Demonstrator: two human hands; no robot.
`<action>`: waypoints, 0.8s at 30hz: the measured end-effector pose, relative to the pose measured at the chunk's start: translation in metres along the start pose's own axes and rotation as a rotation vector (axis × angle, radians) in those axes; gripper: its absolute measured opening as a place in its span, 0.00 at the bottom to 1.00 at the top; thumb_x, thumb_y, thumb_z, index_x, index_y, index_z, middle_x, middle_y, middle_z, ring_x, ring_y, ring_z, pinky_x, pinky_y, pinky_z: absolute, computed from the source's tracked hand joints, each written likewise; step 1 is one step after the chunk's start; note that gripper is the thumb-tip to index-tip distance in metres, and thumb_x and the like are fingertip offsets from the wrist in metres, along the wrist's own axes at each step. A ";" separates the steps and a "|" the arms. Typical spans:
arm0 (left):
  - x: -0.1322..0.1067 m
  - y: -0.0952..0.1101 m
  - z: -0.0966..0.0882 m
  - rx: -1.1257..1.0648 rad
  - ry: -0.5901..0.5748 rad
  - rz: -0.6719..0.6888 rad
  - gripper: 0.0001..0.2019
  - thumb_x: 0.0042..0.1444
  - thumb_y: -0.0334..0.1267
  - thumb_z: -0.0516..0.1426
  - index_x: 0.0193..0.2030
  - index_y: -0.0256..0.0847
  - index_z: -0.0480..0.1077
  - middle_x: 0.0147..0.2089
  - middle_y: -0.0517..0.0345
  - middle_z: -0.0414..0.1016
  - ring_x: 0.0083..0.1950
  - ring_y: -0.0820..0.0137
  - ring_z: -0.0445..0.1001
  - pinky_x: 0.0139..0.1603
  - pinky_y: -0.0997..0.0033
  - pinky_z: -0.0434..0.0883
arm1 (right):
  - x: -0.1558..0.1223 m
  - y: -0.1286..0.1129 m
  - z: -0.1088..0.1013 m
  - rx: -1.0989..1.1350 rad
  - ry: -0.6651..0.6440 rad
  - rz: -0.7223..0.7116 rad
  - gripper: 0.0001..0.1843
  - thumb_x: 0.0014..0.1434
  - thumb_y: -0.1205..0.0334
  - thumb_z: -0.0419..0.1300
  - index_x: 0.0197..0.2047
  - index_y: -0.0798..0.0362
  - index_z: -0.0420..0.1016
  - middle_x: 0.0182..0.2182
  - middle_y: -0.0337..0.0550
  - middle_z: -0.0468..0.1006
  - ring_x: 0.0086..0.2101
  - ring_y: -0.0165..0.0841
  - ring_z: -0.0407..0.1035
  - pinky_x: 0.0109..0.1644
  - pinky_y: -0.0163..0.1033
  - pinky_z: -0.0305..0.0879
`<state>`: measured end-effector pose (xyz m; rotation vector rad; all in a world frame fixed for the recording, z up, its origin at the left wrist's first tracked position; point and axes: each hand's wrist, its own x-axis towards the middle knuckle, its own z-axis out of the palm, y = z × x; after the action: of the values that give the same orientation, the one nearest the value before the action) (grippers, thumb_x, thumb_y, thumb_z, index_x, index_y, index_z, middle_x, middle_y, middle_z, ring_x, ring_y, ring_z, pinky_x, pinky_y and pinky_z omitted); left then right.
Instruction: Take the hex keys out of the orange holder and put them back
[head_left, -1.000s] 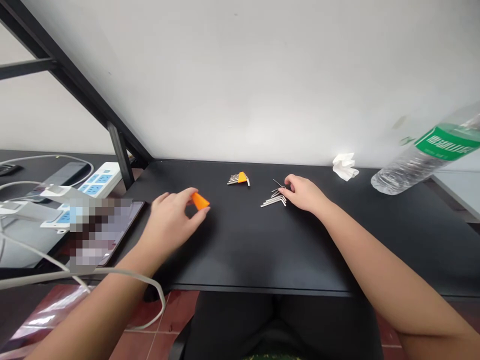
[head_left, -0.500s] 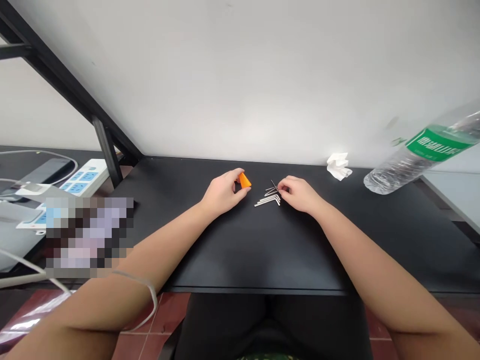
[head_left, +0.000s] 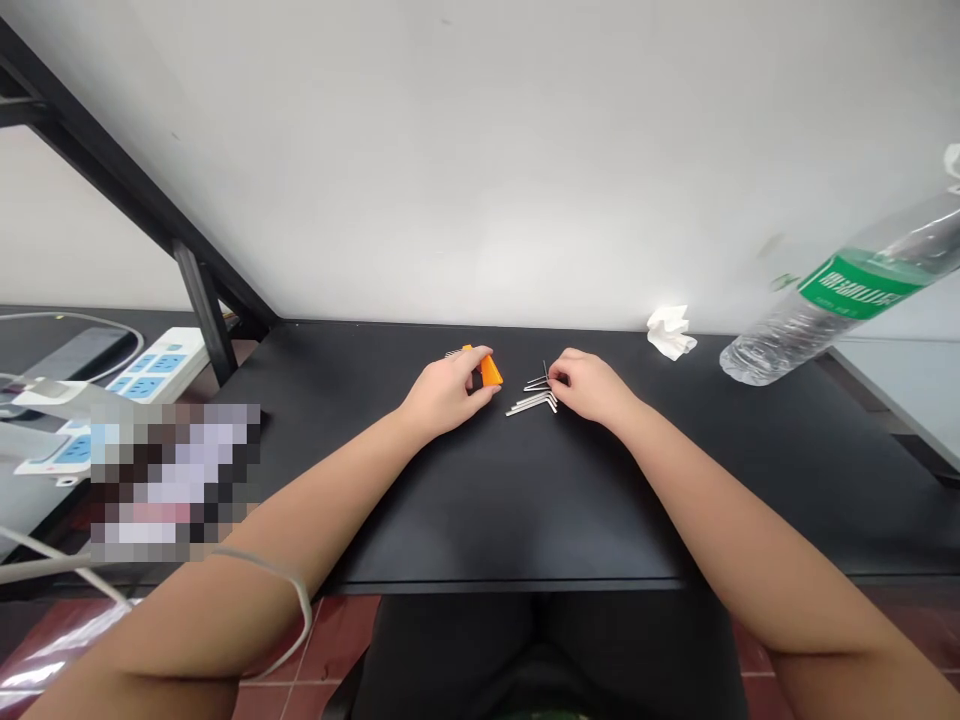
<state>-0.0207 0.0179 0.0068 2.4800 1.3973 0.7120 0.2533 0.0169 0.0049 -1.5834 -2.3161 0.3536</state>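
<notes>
My left hand [head_left: 444, 392] grips an orange plastic hex key holder [head_left: 491, 371] between thumb and fingers, just above the black table. Thin metal ends [head_left: 454, 352] show behind its fingers, partly hidden. To the right, my right hand [head_left: 592, 385] has thumb and fingertips pinched on a thin dark hex key [head_left: 545, 369] that points up and away. Under and beside those fingertips lie several silver L-shaped hex keys [head_left: 531, 402], fanned out with their bends toward the right hand. The gap between the two hands is small.
A crumpled white tissue [head_left: 671, 332] lies by the wall. Behind it to the right, a clear bottle with a green label [head_left: 862, 285] appears tilted. At left are a white power strip [head_left: 161, 362], cables, a phone [head_left: 71, 358] and a black metal frame [head_left: 204, 300].
My left hand has turned the orange holder slightly, showing more of it and the metal ends behind. The dark hex key in my right hand now points more upright.
</notes>
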 end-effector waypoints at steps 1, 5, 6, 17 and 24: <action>0.000 0.000 0.000 0.008 -0.006 -0.001 0.26 0.62 0.47 0.60 0.65 0.40 0.68 0.32 0.61 0.72 0.37 0.66 0.75 0.43 0.66 0.72 | 0.000 -0.002 -0.001 -0.035 -0.004 0.001 0.09 0.61 0.68 0.58 0.32 0.51 0.78 0.39 0.44 0.77 0.36 0.33 0.70 0.41 0.39 0.63; -0.001 0.000 0.000 0.019 -0.029 -0.004 0.26 0.62 0.48 0.59 0.65 0.42 0.67 0.33 0.60 0.73 0.37 0.66 0.75 0.42 0.66 0.72 | -0.001 -0.011 -0.002 -0.139 -0.019 0.025 0.08 0.60 0.68 0.58 0.30 0.51 0.76 0.38 0.45 0.77 0.34 0.34 0.69 0.37 0.40 0.60; -0.001 0.000 0.000 0.019 -0.032 -0.004 0.26 0.62 0.48 0.59 0.65 0.42 0.67 0.33 0.60 0.73 0.37 0.66 0.75 0.42 0.66 0.72 | -0.002 -0.012 -0.003 -0.149 -0.020 0.037 0.08 0.60 0.68 0.59 0.30 0.51 0.76 0.38 0.45 0.77 0.33 0.34 0.69 0.36 0.40 0.59; -0.001 -0.001 0.000 0.011 -0.030 -0.016 0.27 0.62 0.47 0.60 0.66 0.41 0.67 0.34 0.60 0.73 0.39 0.65 0.76 0.44 0.65 0.73 | 0.010 0.019 -0.005 0.185 0.061 0.176 0.04 0.54 0.67 0.58 0.32 0.51 0.74 0.36 0.41 0.76 0.35 0.34 0.69 0.40 0.38 0.64; -0.001 0.000 -0.001 0.015 -0.042 -0.016 0.26 0.62 0.48 0.59 0.65 0.42 0.67 0.34 0.59 0.74 0.40 0.64 0.76 0.44 0.65 0.73 | 0.010 0.033 -0.002 0.144 0.058 0.120 0.10 0.55 0.71 0.57 0.38 0.51 0.77 0.39 0.42 0.74 0.37 0.34 0.69 0.43 0.38 0.66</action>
<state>-0.0213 0.0170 0.0071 2.4777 1.4108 0.6444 0.2785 0.0382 -0.0045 -1.6425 -2.1074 0.4844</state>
